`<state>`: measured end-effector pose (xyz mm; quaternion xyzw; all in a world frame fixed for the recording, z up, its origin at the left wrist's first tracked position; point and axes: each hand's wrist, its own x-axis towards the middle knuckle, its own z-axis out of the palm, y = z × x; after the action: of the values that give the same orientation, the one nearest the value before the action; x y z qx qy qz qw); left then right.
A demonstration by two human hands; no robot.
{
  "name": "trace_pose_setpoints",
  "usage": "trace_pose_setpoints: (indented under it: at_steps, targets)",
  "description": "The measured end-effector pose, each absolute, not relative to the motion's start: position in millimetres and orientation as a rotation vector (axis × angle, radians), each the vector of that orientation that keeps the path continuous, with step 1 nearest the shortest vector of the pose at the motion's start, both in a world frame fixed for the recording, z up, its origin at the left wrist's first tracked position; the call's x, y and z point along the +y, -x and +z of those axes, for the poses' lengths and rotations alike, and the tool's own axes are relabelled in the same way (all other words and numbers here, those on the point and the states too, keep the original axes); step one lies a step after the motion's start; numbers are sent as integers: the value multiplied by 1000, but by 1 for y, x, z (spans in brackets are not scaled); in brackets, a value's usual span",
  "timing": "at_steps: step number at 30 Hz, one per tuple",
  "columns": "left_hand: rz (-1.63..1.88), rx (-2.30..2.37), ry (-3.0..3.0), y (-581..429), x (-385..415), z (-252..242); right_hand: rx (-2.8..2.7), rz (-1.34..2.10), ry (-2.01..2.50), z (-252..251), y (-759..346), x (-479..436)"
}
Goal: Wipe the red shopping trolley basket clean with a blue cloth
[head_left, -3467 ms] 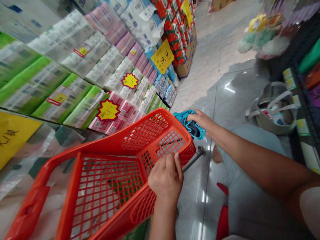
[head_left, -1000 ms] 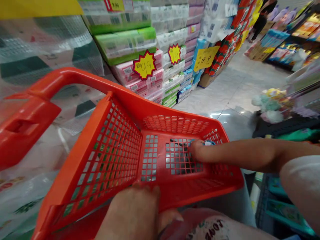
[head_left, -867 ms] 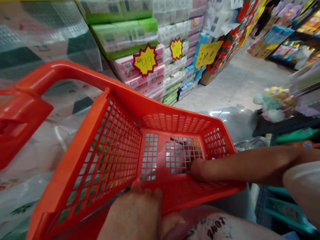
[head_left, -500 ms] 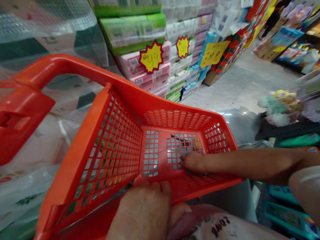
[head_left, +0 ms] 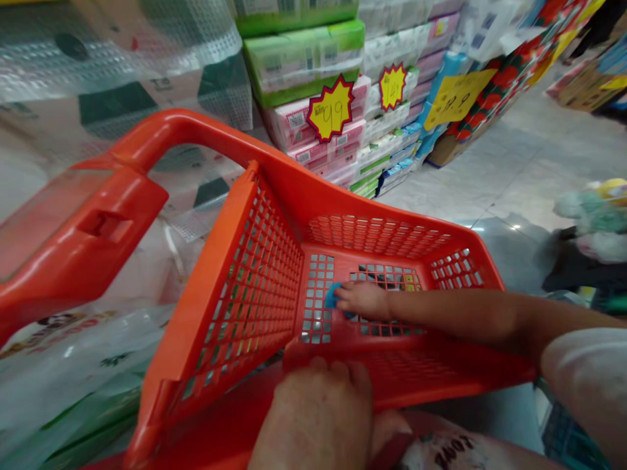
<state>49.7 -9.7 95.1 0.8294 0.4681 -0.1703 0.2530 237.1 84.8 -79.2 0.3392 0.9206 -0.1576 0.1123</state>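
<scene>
A red plastic shopping cart (head_left: pixel 396 207) with an open lattice basket fills the middle of the view. My left hand (head_left: pixel 318 408) is closed over the cart's near side rim, its fingers curled on the inner side. Down in the basket, my right hand (head_left: pixel 365 300) presses a blue cloth (head_left: pixel 333 296) against the grid floor, with the arm reaching in over the far end. Most of the cloth is hidden under the fingers. The cart's handle (head_left: pixel 83 222) rises at the left.
Stacked tissue packs (head_left: pixel 306 59) line the far side, with yellow price signs (head_left: pixel 330 109) on them. Large plastic-wrapped packs (head_left: pixel 161 85) stand behind the handle. Grey floor (head_left: pixel 509 163) runs off to the right, where a stand with plush toys (head_left: pixel 595 219) is. Printed clothing (head_left: pixel 453 450) shows at the bottom.
My right hand has slid with the blue cloth across the basket floor toward the handle end, and more of the cloth shows. My left hand stays on the rim. The whole view has shifted.
</scene>
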Motion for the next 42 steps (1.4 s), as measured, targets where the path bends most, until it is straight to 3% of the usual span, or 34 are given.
trace_pose_setpoints:
  at_steps: [4,9,15,17,22,28,33,35,37,42]
  targets:
    - [-744,1127,-2262,-65,10,107,2653,-383,-1195,-91,-234,101]
    - [-685,1077,-2382,-59,3,105,2815,-590,-646,-96,-209,83]
    - [-646,1140,-2382,-61,5,106,2645,-349,-1349,-99,-172,151]
    - [-711,1103,-2330,-64,10,110,2662,-366,-1323,-102,-165,142]
    - [-784,1034,-2307,-67,14,112,2844,-566,-753,-107,-171,93]
    - [-775,1004,-2288,-69,13,117,2742,-454,-1174,-111,-170,111]
    - [-817,976,-2276,-68,13,121,2905,-941,-395,-120,-174,68]
    - [-814,967,-2306,-68,13,122,2835,-1236,-661,-125,-180,73]
    - [-792,980,-2329,-70,13,123,2705,-1448,-1248,-129,-181,95]
    - [-702,920,-2434,-65,12,126,2373,-1744,-2170,-132,-151,151]
